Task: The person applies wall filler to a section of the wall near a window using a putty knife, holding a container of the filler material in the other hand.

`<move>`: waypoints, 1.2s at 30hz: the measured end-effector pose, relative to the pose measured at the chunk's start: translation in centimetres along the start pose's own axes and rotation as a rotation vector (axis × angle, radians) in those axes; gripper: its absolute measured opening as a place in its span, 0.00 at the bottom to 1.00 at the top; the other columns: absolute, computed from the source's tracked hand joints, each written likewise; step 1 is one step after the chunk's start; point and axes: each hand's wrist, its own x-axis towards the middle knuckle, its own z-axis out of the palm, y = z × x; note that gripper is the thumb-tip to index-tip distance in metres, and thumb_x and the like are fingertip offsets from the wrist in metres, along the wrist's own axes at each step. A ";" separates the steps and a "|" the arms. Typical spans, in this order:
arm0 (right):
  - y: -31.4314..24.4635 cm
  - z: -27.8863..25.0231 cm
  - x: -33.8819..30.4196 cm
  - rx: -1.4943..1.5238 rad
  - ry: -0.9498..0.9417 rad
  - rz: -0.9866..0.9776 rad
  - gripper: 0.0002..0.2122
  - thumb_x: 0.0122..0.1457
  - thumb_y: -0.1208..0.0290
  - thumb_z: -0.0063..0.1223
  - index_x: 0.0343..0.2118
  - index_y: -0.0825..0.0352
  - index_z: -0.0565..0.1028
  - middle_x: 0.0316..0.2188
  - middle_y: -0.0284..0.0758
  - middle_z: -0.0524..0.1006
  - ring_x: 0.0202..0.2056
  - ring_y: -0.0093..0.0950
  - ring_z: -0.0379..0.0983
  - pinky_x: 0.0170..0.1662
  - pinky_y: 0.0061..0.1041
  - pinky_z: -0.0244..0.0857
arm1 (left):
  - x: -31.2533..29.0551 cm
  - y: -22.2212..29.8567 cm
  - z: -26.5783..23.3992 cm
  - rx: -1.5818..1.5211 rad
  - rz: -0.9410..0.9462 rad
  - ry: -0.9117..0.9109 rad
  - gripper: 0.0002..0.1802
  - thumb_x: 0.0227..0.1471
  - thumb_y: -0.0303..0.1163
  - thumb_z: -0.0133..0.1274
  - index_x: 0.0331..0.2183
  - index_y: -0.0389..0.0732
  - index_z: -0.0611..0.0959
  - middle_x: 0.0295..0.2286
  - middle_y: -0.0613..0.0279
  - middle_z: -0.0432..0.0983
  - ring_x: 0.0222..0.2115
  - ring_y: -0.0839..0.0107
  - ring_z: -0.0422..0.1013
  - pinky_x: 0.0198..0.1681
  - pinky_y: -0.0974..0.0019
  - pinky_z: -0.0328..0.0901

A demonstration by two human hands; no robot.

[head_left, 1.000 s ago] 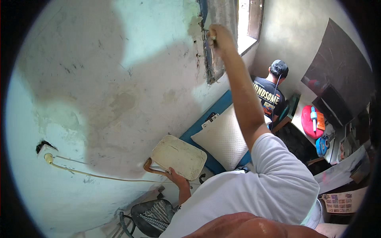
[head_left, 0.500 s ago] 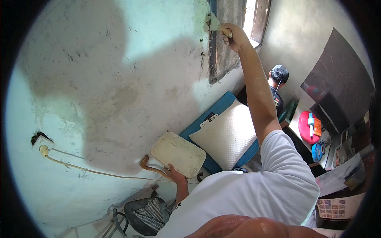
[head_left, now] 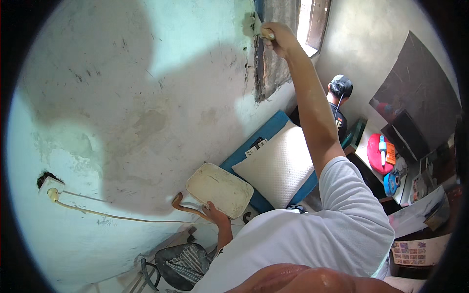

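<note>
Place type: was a room in a home, apparently a sleeping area.
Pillow [head_left: 278, 166]: was white and textured; lay on a blue pad [head_left: 276, 121].
Bench [head_left: 362, 148]: carried a rounded red article [head_left: 374, 155] among smaller goods.
Window [head_left: 320, 22]: had a dark frame.
Wall [head_left: 122, 146]: was pale, stained and scuffed; a white socket [head_left: 50, 184] sat beside a ragged hole.

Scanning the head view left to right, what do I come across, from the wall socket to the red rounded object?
Wall socket → pale tray → scraper's blade → right hand → other person's cap → red rounded object.
</note>
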 end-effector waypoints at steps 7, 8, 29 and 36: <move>1.6 6.0 1.5 -0.221 0.272 -0.123 0.07 0.57 0.73 0.52 0.27 0.72 0.72 0.18 0.35 0.73 0.14 0.23 0.66 0.14 0.22 0.59 | -0.7 1.2 0.8 -0.030 -0.017 -0.046 0.31 0.62 0.42 0.45 0.56 0.29 0.58 0.50 0.41 0.63 0.48 0.52 0.68 0.49 0.53 0.67; 2.2 6.4 1.8 -0.224 0.285 -0.129 0.07 0.57 0.73 0.52 0.27 0.72 0.72 0.18 0.35 0.73 0.14 0.23 0.66 0.14 0.22 0.59 | -0.8 1.5 0.9 -0.023 -0.042 -0.058 0.31 0.62 0.41 0.45 0.56 0.29 0.58 0.50 0.41 0.63 0.48 0.53 0.68 0.49 0.53 0.67; 6.1 14.3 -3.0 -0.185 0.396 -0.264 0.20 0.54 0.73 0.51 0.48 0.78 0.66 0.24 0.44 0.77 0.19 0.31 0.73 0.18 0.28 0.65 | -2.4 2.8 -0.8 -0.095 -0.022 -0.048 0.33 0.62 0.39 0.45 0.60 0.33 0.53 0.55 0.40 0.59 0.52 0.50 0.66 0.54 0.50 0.65; 4.4 10.3 -6.5 0.007 0.425 -0.317 0.18 0.56 0.75 0.51 0.47 0.75 0.64 0.16 0.37 0.72 0.12 0.22 0.63 0.13 0.24 0.54 | -3.3 2.1 -0.2 -0.057 -0.033 -0.051 0.30 0.63 0.37 0.43 0.60 0.34 0.55 0.53 0.43 0.62 0.51 0.52 0.66 0.53 0.51 0.65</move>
